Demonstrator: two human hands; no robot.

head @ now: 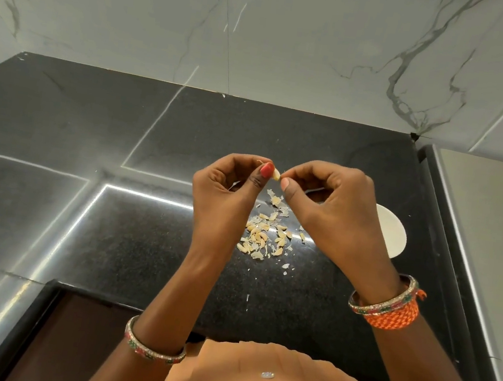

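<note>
Black speckled stone worktop, glossy, with bright strip-light reflections. White marble wall with grey veins behind it. Pale surface along the right edge.

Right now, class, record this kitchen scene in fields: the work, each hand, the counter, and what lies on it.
Work: peeling a garlic clove
Left hand: thumb and fingers pinch the clove in the air
Right hand: fingers pinch the clove's other end
Counter: black glossy stone
Below the hands: pile of garlic peels
Right side: white dish, partly hidden behind the right hand
</note>
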